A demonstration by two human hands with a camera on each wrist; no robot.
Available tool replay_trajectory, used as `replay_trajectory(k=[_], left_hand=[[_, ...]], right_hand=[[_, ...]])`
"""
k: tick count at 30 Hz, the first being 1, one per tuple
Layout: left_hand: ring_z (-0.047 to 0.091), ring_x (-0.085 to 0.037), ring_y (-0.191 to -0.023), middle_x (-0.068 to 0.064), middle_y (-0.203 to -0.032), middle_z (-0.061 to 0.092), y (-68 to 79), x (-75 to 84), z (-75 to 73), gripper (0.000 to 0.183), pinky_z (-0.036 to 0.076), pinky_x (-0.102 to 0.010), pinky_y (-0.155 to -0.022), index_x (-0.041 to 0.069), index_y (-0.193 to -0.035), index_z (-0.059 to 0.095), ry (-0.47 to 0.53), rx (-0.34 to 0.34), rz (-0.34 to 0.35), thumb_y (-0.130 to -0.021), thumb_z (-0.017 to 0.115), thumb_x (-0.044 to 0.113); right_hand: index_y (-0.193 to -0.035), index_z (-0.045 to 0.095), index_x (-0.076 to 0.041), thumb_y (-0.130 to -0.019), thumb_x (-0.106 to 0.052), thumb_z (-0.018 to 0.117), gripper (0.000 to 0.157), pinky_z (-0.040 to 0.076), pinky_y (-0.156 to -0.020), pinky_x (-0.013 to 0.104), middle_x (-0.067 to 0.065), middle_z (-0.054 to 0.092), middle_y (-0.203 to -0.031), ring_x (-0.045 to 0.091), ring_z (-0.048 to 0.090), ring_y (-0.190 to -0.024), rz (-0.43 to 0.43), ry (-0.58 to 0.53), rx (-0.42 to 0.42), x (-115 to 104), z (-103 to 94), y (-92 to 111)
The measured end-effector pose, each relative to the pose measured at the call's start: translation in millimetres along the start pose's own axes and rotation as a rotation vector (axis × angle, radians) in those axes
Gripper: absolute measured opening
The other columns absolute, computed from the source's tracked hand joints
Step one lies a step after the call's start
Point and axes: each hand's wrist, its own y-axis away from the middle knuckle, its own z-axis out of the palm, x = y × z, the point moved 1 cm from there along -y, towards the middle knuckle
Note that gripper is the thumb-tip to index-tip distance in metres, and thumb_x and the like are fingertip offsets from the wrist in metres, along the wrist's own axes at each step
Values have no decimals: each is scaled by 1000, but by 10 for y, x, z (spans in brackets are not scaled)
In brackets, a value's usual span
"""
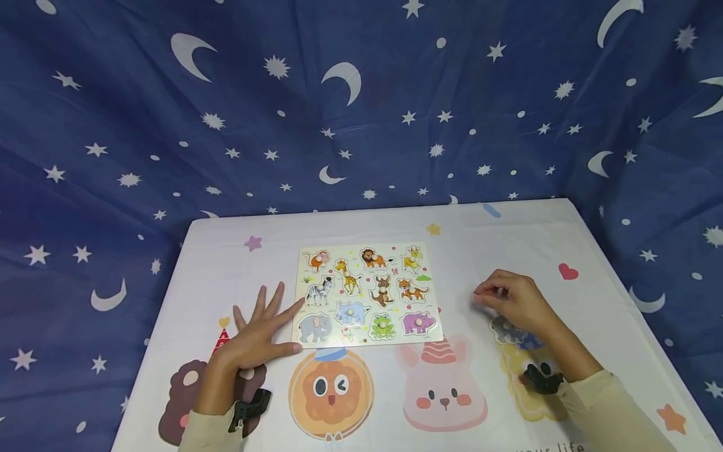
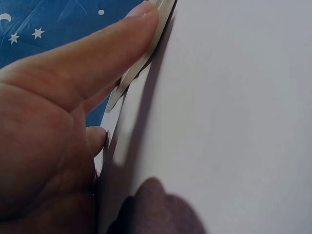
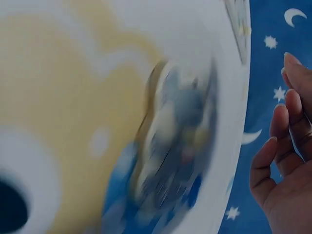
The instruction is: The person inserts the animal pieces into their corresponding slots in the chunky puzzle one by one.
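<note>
Lying flat on the bench (image 1: 497,251), the animal puzzle board (image 1: 367,295) is steadied at its near left edge by the left hand (image 1: 257,336), whose grip is spread, fingers straight. All visible slots seem filled. To the right of the board, the right hand (image 1: 516,301) is curled as if pinching something small; what is pinched cannot be told. Under its wrist a grey animal piece (image 1: 508,331) is left loose.
</note>
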Motion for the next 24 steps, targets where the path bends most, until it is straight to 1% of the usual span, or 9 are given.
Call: replay_trajectory(k=[4,8,10,14,17,19,24], left_hand=[[-18,-49,-155,-14,-173,-1,12,-9,7,90,-22,-85,-101,34,-159,36,7,-9,-5,-82,77,58],[-19,-48,-155,-13,-174,-1,4,-14,8,91,-22,-85,-101,35,-159,36,6,-9,-5,-82,77,58],[-19,-48,-155,-13,-174,-2,-1,-10,2,91,-22,-84,-101,35,-159,35,1,-7,-6,-82,77,59],[-18,-49,-155,-14,-173,-1,-6,-8,-6,91,-21,-85,-101,33,-159,35,-4,3,-3,-82,76,59],[-17,-51,-155,-15,-173,1,-3,-9,-1,91,-21,-86,-100,33,-159,36,-4,9,0,-82,76,60],[-16,-50,-155,-15,-173,1,1,-5,4,91,-20,-86,-100,33,-159,36,-5,8,-4,-82,76,60],[-15,-51,-155,-16,-173,2,3,5,10,91,-20,-86,-100,33,-159,37,-6,11,-5,-82,76,61]], right_hand=[[-89,79,-23,-81,-16,87,14,47,-64,16,-13,64,-80,4,54,-71,33,-2,-30,119,-69,138],[-89,78,-24,-81,-18,87,14,47,-66,16,-13,64,-80,4,55,-73,49,-28,-58,227,-135,268],[-89,78,-25,-82,-19,87,13,47,-68,15,-12,65,-81,4,56,-74,62,-53,-68,279,-169,328],[-93,80,-22,-83,-21,86,13,46,-72,15,-7,68,-87,6,58,-80,117,-126,-93,378,-227,432],[-97,80,-21,-82,-23,87,16,45,-74,16,-3,69,-93,10,58,-85,168,-158,-130,444,-257,490],[-99,80,-22,-82,-26,87,19,45,-76,15,-2,69,-96,12,58,-88,196,-151,-160,484,-270,516],[-102,81,-23,-81,-29,87,22,46,-79,14,-2,69,-100,11,58,-92,233,-145,-209,554,-269,542]])
